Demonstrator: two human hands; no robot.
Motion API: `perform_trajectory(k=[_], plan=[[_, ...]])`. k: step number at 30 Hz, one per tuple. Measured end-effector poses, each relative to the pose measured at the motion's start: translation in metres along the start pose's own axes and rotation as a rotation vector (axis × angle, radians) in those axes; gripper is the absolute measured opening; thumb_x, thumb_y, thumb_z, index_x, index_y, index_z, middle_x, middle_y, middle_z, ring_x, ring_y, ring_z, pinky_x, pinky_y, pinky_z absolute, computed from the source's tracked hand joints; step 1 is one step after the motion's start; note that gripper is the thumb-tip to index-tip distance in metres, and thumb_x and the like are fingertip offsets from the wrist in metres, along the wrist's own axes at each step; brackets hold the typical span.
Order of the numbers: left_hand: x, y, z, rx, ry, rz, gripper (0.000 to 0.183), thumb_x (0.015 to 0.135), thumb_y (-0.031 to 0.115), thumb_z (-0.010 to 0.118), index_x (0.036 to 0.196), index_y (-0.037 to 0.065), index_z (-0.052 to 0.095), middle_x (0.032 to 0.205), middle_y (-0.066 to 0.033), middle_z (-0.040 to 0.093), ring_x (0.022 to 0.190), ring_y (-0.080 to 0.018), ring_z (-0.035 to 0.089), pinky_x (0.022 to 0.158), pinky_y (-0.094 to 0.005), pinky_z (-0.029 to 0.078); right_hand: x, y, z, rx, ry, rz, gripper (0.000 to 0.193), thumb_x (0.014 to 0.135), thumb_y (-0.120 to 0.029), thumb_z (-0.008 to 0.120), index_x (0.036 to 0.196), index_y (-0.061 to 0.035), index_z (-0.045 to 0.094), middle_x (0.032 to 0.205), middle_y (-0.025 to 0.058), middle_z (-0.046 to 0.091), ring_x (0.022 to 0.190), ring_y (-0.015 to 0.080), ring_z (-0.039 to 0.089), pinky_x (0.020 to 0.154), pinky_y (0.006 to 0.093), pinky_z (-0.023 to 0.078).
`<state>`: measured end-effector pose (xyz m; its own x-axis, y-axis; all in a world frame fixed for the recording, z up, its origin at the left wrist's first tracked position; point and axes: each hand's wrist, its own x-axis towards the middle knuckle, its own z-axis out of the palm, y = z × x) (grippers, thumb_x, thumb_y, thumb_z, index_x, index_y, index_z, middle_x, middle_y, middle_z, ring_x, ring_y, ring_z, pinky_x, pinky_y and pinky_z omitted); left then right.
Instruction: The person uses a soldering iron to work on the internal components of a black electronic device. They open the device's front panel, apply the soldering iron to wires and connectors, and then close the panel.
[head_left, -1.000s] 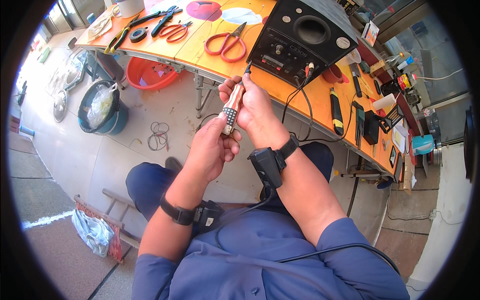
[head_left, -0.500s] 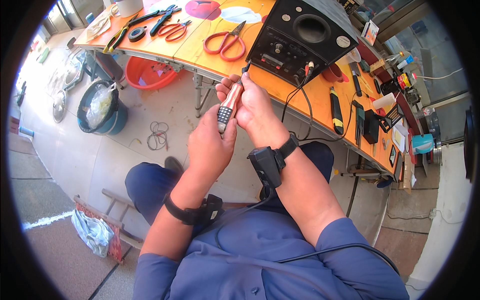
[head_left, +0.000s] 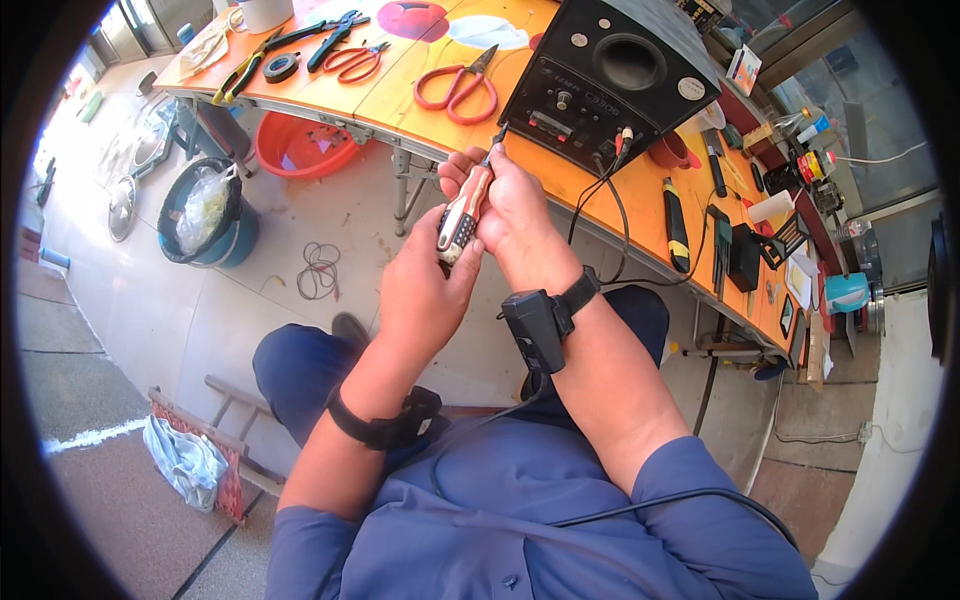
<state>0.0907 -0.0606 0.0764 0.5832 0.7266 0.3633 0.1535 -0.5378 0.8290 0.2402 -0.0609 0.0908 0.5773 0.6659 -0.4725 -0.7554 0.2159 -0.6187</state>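
A screwdriver [head_left: 464, 212] with a striped and star-patterned handle is held between my hands, its dark front end pointing up toward the near left corner of a black speaker box [head_left: 585, 98]. My left hand [head_left: 425, 275] is closed round the rear of the handle, thumb along one side. My right hand [head_left: 515, 208] grips its front part, with the thumb near the dark shaft and the fingertips curled behind. Whether the tip touches the speaker I cannot tell. The speaker's rear panel, with a round port, knob and plugged cables, faces me.
On the orange table [head_left: 390, 95] lie red-handled scissors [head_left: 455, 95], small red pliers [head_left: 357, 65], black tape [head_left: 281, 68] and a yellow-black utility knife [head_left: 676, 225]. Cables [head_left: 622, 215] hang off its front edge. Below stand a red basin [head_left: 300, 150] and a lined bucket [head_left: 232, 235].
The screwdriver handle has turned about its length, showing a different side of its pattern. My left fingers have shifted slightly on it. The whole view has moved a little.
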Motion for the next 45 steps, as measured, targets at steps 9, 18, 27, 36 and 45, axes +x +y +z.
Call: perform_trajectory(k=[9, 18, 27, 36, 45], plan=[[0.009, 0.002, -0.005, 0.240, -0.068, 0.035, 0.046, 0.096, 0.028, 0.066, 0.130, -0.001, 0.054, 0.092, -0.0203, 0.069, 0.076, -0.0387, 0.068, 0.064, -0.0438, 0.056, 0.002, 0.002, -0.003, 0.008, -0.021, 0.007, 0.040, 0.112, -0.033, 0.035, 0.111, 0.0005, 0.057, 0.104, 0.0200, 0.068, 0.093, 0.0326, 0.070, 0.082, 0.0444, 0.059], [0.010, -0.038, -0.064, -0.992, -0.083, -0.709, 0.036, 0.104, 0.028, 0.054, 0.131, 0.003, 0.055, 0.082, -0.0055, 0.062, 0.057, -0.0114, 0.056, 0.049, -0.0219, 0.039, -0.009, 0.003, 0.029, -0.512, -0.233, -0.083, 0.035, 0.109, -0.032, 0.048, 0.118, -0.0006, 0.060, 0.105, 0.0129, 0.070, 0.089, 0.0225, 0.071, 0.075, 0.0344, 0.059], [0.009, -0.079, -0.089, -1.477, 0.203, -0.695, 0.031, 0.106, 0.038, 0.049, 0.119, 0.010, 0.056, 0.083, -0.0047, 0.061, 0.060, -0.0131, 0.054, 0.051, -0.0249, 0.041, 0.112, -0.037, 0.126, -1.279, -0.328, -0.637, 0.022, 0.093, -0.020, 0.067, 0.106, -0.0029, 0.073, 0.091, 0.0088, 0.075, 0.078, 0.0167, 0.073, 0.070, 0.0328, 0.057], [0.008, -0.074, -0.097, -1.537, 0.218, -0.654, 0.038, 0.106, 0.040, 0.046, 0.124, 0.007, 0.053, 0.081, -0.0049, 0.059, 0.056, -0.0125, 0.052, 0.050, -0.0240, 0.042, 0.215, -0.036, 0.180, -2.140, -0.242, -0.973, 0.019, 0.093, -0.021, 0.065, 0.108, -0.0176, 0.077, 0.112, 0.0102, 0.074, 0.106, 0.0278, 0.069, 0.090, 0.0400, 0.055], [0.009, -0.079, -0.095, -1.552, 0.199, -0.699, 0.045, 0.105, 0.040, 0.050, 0.131, 0.004, 0.050, 0.085, -0.0092, 0.060, 0.059, -0.0146, 0.055, 0.052, -0.0247, 0.044, 0.234, -0.035, 0.198, -2.397, -0.370, -1.023, 0.016, 0.091, -0.021, 0.068, 0.104, -0.0165, 0.076, 0.103, 0.0072, 0.075, 0.097, 0.0272, 0.071, 0.085, 0.0403, 0.056]])
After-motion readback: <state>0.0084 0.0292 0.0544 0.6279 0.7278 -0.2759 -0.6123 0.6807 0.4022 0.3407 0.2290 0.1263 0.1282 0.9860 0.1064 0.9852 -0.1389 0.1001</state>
